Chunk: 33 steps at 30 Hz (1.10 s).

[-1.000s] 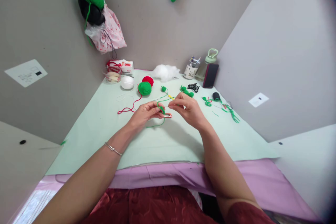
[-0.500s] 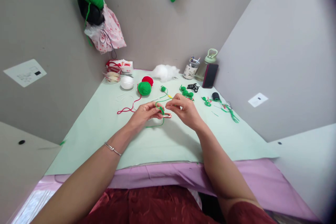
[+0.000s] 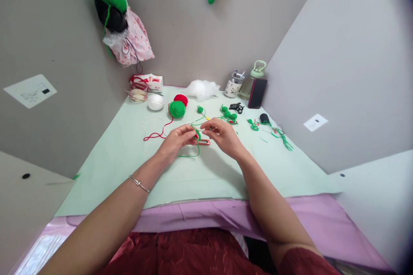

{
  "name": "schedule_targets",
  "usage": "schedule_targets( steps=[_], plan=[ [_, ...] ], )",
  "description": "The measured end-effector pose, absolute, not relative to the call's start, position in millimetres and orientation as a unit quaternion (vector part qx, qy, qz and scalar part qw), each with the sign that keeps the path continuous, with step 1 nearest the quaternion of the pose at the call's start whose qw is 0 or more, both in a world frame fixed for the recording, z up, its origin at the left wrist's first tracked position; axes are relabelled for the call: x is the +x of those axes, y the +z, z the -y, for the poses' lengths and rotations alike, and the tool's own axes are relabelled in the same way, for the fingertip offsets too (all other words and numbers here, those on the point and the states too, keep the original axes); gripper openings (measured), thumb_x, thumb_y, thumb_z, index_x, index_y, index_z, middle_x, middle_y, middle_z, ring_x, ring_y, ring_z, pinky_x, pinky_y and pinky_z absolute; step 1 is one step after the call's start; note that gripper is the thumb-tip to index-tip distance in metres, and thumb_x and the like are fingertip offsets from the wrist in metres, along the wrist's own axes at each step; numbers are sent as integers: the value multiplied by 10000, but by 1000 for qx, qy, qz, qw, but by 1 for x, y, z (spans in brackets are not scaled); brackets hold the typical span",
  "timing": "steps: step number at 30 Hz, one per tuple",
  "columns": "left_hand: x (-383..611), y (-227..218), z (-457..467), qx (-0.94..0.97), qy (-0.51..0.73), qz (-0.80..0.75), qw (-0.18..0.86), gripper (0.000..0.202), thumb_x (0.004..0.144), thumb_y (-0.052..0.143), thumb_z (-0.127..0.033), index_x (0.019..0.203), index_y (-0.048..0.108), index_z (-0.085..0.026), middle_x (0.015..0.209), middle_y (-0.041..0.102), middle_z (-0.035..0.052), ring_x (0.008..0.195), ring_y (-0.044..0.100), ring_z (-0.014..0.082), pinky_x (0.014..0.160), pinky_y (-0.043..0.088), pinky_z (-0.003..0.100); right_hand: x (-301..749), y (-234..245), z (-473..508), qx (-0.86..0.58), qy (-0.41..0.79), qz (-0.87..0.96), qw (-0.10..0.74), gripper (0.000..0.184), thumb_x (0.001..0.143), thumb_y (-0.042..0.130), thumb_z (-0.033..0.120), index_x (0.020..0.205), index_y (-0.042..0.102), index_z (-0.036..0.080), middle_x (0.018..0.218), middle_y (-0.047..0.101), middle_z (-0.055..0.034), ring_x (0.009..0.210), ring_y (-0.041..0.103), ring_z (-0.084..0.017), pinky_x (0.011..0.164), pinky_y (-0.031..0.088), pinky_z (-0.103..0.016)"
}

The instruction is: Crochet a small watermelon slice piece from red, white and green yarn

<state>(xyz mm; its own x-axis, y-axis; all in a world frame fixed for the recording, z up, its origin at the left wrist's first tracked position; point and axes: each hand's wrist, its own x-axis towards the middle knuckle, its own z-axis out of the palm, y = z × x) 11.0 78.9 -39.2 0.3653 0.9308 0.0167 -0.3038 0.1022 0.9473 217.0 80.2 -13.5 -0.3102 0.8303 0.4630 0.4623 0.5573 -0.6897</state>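
Over the middle of the table, my left hand (image 3: 179, 138) pinches a small green and red crocheted piece (image 3: 198, 135). A green yarn strand hangs from the piece and curves down to the tabletop. My right hand (image 3: 222, 134) is just to the right, its thumb and fingertips pinched close to the piece. What the right fingertips hold is too thin to name. An orange-red tool with an oblong opening (image 3: 204, 142) lies beneath the hands, partly hidden. Just beyond the right fingers, a small yellow item (image 3: 208, 118) lies along green yarn.
Green (image 3: 177, 109) and red yarn balls (image 3: 181, 100), a white ball (image 3: 156, 102) and white stuffing (image 3: 202, 89) sit at the back. Green crocheted pieces (image 3: 229, 114), a black claw clip (image 3: 237, 107), a phone (image 3: 257, 93), a bottle (image 3: 248, 88) and a pen cup (image 3: 234, 86) stand right.
My right hand has shifted slightly left, nearer the crocheted piece. The piece has turned in my left hand, so more red shows, and the raised green yarn loop above it has dropped.
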Motion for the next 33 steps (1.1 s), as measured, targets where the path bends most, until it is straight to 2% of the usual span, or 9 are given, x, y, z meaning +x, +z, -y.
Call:
schedule_targets(
  steps=[8, 11, 13, 15, 20, 25, 28, 31, 33],
  plan=[
    [12, -43, -80, 482, 456, -334, 670, 251, 771, 821, -378, 847, 679, -186, 841, 710, 12, 772, 660, 155, 831, 560, 324, 207, -20, -77, -403, 229, 777, 426, 221, 951, 597, 223, 1128, 727, 253, 882, 710, -16, 733, 654, -150, 693, 562, -290],
    [14, -44, -80, 476, 459, -337, 670, 265, 766, 817, -391, 845, 664, -189, 839, 705, 8, 812, 677, 166, 864, 567, 341, 208, -14, -75, -410, 202, 766, 453, 228, 1008, 558, 288, 1174, 711, 263, 1037, 716, -54, 726, 668, -149, 664, 564, -299],
    [15, -44, -79, 475, 461, -338, 669, 275, 764, 815, -398, 846, 652, -193, 838, 700, 1, 824, 685, 170, 880, 573, 355, 209, -10, -74, -414, 172, 759, 473, 211, 1034, 550, 330, 1134, 724, 265, 1084, 700, -75, 765, 668, -162, 713, 560, -323],
    [16, -44, -78, 480, 457, -340, 667, 276, 767, 813, -401, 855, 659, -190, 847, 705, 3, 831, 688, 173, 883, 578, 362, 208, -9, -71, -407, 147, 773, 464, 182, 1030, 585, 345, 1064, 744, 262, 1015, 694, -75, 796, 655, -179, 751, 540, -332],
    [18, -47, -76, 500, 449, -352, 651, 279, 781, 814, -401, 878, 679, -177, 846, 715, 6, 819, 689, 173, 825, 581, 339, 202, -19, -72, -388, 126, 832, 376, 178, 1019, 583, 267, 946, 745, 252, 858, 663, -33, 700, 596, -156, 674, 462, -285],
    [18, -56, -79, 517, 451, -358, 634, 227, 856, 782, -354, 913, 654, -176, 797, 695, -21, 747, 676, 147, 799, 580, 321, 199, -23, -74, -392, 121, 840, 356, 194, 1014, 570, 223, 856, 682, 233, 814, 642, -21, 700, 568, -158, 676, 429, -285],
    [19, -65, -82, 531, 435, -371, 626, 193, 943, 740, -322, 1019, 676, -156, 910, 710, 12, 788, 684, 157, 779, 597, 336, 194, -12, -67, -379, 119, 834, 382, 228, 1018, 562, 249, 810, 653, 232, 837, 647, -44, 742, 588, -172, 698, 454, -306],
    [20, -70, -82, 539, 409, -392, 624, 299, 1002, 682, -349, 1227, 671, -153, 1170, 710, 88, 952, 711, 212, 816, 625, 402, 194, 5, -61, -381, 128, 782, 477, 216, 1061, 505, 314, 912, 640, 236, 986, 695, -86, 855, 636, -185, 741, 497, -321],
    [20, -69, -81, 539, 402, -398, 624, 334, 1006, 676, -361, 1272, 659, -160, 1227, 700, 101, 997, 712, 226, 838, 629, 418, 197, 12, -61, -376, 267, 675, 576, 195, 1016, 614, 406, 913, 620, 241, 937, 719, -49, 651, 597, -134, 563, 445, -275]
  ],
)
